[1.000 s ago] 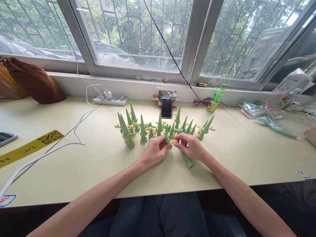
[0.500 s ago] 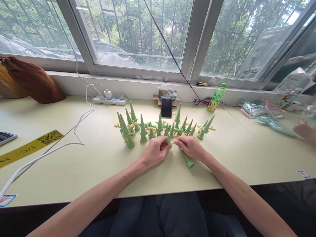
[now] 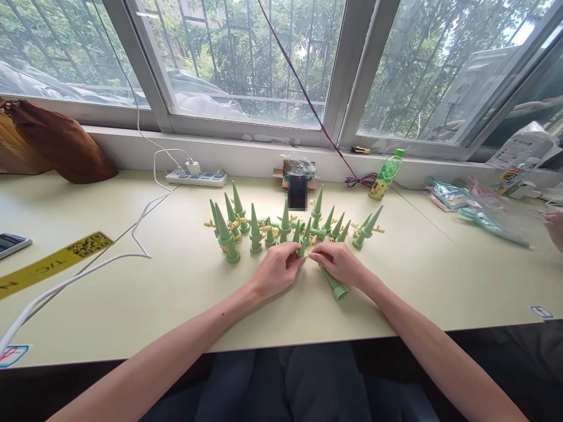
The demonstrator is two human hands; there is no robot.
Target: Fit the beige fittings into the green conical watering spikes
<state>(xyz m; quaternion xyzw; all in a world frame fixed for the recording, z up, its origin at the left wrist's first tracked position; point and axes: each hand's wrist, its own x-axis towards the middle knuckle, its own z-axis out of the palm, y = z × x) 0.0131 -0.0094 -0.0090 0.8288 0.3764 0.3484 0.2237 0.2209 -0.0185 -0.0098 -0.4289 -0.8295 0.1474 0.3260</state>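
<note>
My left hand (image 3: 276, 269) is closed around a small green plant watering spike (image 3: 302, 248), its point tilted up. The fingers of my right hand (image 3: 338, 261) pinch a small yellow valve (image 3: 308, 255) at the side of that spike; most of the valve is hidden by the fingertips. Under my right hand lies a larger green spike (image 3: 338, 289), its open end facing me. Beyond both hands stand several green spikes (image 3: 254, 233) with yellow valves, and a few others lie among them.
A green-capped bottle (image 3: 387, 176) and a small opened box (image 3: 299, 170) stand near the window. A power strip (image 3: 196, 177) and a white cable (image 3: 141, 234) are at left. Plastic packets (image 3: 475, 202) lie at right, near another person's hand (image 3: 555, 225).
The spike in my left hand tilts slightly more to the right. My right hand has barely shifted at the valve. The other person's hand has moved towards the right edge.
</note>
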